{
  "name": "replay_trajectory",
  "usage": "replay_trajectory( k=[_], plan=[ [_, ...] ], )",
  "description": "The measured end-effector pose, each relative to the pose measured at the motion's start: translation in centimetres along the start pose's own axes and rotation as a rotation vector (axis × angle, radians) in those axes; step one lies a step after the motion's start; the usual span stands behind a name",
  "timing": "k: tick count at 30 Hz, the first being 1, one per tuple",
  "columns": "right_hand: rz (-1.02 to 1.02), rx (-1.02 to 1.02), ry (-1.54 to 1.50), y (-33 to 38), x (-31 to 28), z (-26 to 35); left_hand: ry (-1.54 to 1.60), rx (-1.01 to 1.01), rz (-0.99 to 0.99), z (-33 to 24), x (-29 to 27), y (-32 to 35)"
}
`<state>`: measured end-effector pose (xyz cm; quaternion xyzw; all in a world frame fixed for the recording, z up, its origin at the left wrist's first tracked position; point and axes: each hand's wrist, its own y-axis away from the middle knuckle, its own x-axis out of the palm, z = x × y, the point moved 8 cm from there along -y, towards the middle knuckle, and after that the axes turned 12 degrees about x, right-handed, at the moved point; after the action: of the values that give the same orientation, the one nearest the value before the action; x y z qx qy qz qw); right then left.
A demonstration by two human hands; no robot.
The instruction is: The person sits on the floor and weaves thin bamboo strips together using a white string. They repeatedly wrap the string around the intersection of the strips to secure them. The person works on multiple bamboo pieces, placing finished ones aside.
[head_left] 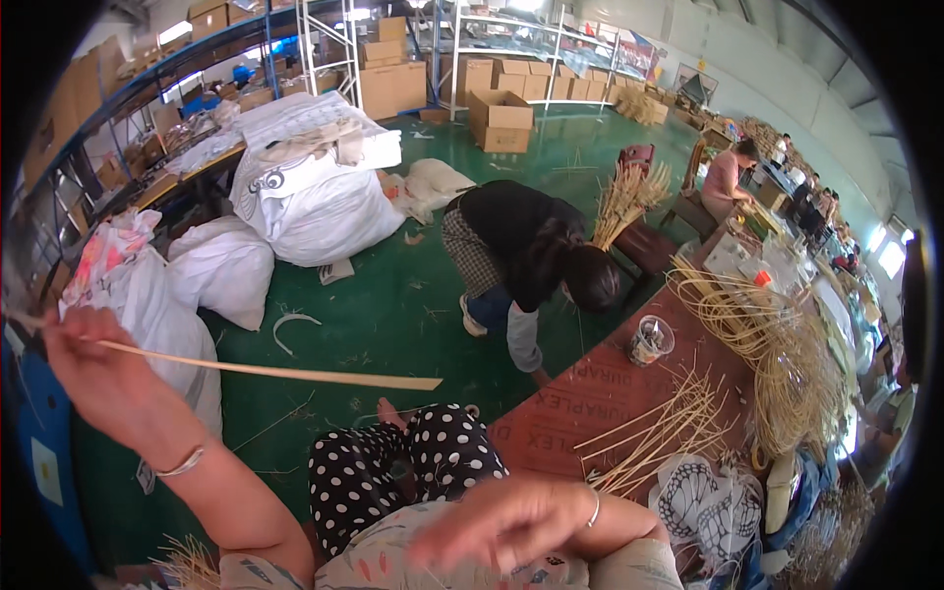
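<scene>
My left hand is raised at the far left, its fingers closed around one end of a thin, flat bamboo strip. The strip reaches rightward over the floor and has a slanted free end. My right hand hovers low in front of my body. It is blurred, with fingers stretched apart and nothing visible in them. Polka-dot trousers cover my legs beyond it. To the right, thin bamboo sticks lie loosely on a reddish-brown table, beside a butterfly-patterned piece.
A co-worker bends down beside the table. A clear tub and coiled cane strips occupy the tabletop. White sacks stand on the green floor at left. Bundled sticks rest on a chair. Cardboard boxes stand farther back.
</scene>
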<state>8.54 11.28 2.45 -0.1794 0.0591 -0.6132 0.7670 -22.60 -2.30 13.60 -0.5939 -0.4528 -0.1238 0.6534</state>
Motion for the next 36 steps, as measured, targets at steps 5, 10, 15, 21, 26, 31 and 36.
replay_trajectory(
  k=[5, 10, 15, 21, 26, 31, 36],
  plan=[
    [0.416, 0.030, -0.016, 2.0, 2.7, 0.8, 0.019, 0.139, -0.013, -2.5, -0.4, -2.4],
    [-0.395, 0.298, 0.026, 10.3, -7.0, -1.9, -0.385, 0.157, 0.050, -4.6, -1.9, -4.5],
    [-1.295, 0.904, 1.074, 19.2, -14.2, -2.6, -0.545, -0.584, 0.878, 6.3, 6.5, 14.5],
    [-0.757, 0.153, 0.472, 5.6, -7.4, 1.2, -0.138, -0.748, 1.526, 2.4, 11.7, 25.2],
    [-0.061, -0.198, 0.207, 0.4, -0.2, 5.6, 0.156, -0.720, 1.555, -3.0, 14.4, 26.7],
    [0.161, -0.216, 0.015, -0.4, 1.9, 4.8, 0.363, -0.957, 1.547, -4.0, 13.0, 27.6],
    [0.224, -0.254, 0.234, -0.6, 2.0, 6.3, 0.290, -0.939, 1.586, -4.3, 13.1, 27.4]
  ],
)
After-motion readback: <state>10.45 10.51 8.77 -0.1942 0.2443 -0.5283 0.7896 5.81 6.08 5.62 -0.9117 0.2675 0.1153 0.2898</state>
